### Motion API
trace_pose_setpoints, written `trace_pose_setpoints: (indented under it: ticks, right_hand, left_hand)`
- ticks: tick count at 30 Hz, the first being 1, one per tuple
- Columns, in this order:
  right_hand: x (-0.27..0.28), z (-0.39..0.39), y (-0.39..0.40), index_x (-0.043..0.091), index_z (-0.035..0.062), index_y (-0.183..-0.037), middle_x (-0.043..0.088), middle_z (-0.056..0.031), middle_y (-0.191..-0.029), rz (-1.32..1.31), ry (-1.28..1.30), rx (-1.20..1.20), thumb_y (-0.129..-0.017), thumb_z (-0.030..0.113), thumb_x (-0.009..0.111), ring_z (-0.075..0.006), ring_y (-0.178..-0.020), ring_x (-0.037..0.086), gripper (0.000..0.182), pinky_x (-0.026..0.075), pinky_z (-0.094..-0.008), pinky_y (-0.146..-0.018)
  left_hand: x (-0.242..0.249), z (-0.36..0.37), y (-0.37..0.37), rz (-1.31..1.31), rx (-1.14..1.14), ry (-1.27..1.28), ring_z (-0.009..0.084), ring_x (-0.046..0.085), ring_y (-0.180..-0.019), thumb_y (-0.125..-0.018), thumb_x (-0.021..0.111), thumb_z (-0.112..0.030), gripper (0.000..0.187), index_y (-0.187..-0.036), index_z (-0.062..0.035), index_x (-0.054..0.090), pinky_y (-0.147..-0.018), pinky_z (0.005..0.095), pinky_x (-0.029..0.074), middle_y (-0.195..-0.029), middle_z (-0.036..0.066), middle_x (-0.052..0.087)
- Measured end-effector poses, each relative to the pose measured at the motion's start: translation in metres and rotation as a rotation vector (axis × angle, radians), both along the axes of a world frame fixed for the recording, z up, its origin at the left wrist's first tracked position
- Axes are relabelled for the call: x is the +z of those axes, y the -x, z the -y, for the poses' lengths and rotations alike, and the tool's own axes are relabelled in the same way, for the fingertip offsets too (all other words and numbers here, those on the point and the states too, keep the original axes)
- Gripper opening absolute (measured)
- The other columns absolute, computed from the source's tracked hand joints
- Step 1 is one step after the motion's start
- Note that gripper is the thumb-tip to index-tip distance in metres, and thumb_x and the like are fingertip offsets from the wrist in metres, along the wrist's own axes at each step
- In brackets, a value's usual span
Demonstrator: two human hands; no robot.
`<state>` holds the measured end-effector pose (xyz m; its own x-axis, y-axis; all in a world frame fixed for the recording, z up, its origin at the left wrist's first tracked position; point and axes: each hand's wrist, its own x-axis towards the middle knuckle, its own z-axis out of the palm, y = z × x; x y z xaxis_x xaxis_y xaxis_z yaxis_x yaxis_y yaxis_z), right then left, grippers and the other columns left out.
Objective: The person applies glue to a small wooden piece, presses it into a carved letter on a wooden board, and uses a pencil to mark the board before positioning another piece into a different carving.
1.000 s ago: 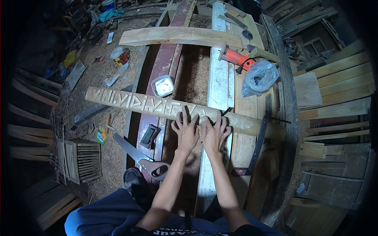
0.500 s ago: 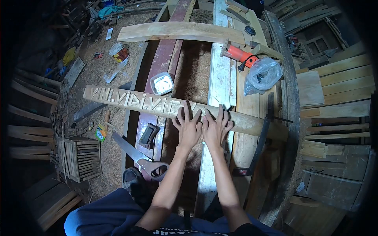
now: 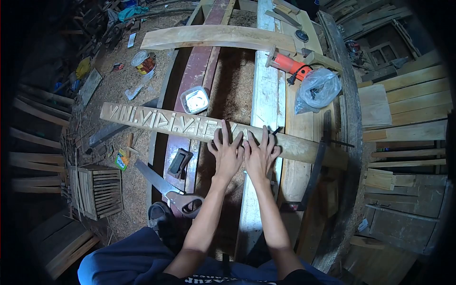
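A long wooden plank point(image 3: 142, 124) with raised carved letters reading "VINI.VIDI.VI..." lies across the bench beams. My left hand point(image 3: 229, 154) rests on it just right of the last visible letters, fingers spread and pointing away from me. Beside it my right hand point(image 3: 259, 156) lies on the same plank, also with fingers apart, and the two thumbs come close together. The stretch of plank beneath both hands is hidden. By the right fingertips, a small dark pointed thing point(image 3: 276, 130) shows at the plank's far edge. A dark bar clamp point(image 3: 313, 175) crosses the plank's right end.
A handsaw point(image 3: 175, 192) and a black block-like tool point(image 3: 180, 162) lie near my left forearm. Behind the plank are a clear plastic tub point(image 3: 195, 100), a red power tool point(image 3: 287, 64), a plastic bag point(image 3: 317, 91) and another board point(image 3: 213, 38). A slatted crate point(image 3: 99, 192) stands at left.
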<state>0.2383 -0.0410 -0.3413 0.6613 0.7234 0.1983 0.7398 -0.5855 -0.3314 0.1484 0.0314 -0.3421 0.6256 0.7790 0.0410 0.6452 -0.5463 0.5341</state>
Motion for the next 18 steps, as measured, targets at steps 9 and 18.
trace_pose_setpoints:
  ticks: [9, 18]
  right_hand:
    - [0.004, 0.012, 0.015, 0.069, 0.0249, -0.137, 0.036, -0.017, -0.163, -0.04, 0.034, 0.039, -0.098, 0.025, 0.063, -0.0366, -0.144, 0.034, 0.039, 0.023, -0.0576, -0.11]
    - [0.006, 0.011, 0.017, 0.069, 0.024, -0.136, 0.036, -0.0173, -0.163, -0.034, 0.035, 0.023, -0.098, 0.026, 0.064, -0.037, -0.144, 0.035, 0.039, 0.023, -0.0576, -0.11]
  left_hand:
    - [-0.003, 0.01, 0.005, 0.072, 0.027, 0.054, 0.0468, 0.021, -0.15, -0.089, 0.064, -0.017, 0.054, -0.143, -0.0207, 0.064, -0.116, 0.0691, 0.011, -0.173, 0.02, 0.013]
    - [-0.002, 0.009, 0.006, 0.058, 0.033, 0.048, 0.0464, 0.022, -0.149, -0.089, 0.064, -0.018, 0.053, -0.142, -0.0187, 0.065, -0.117, 0.0662, 0.013, -0.173, 0.02, 0.015]
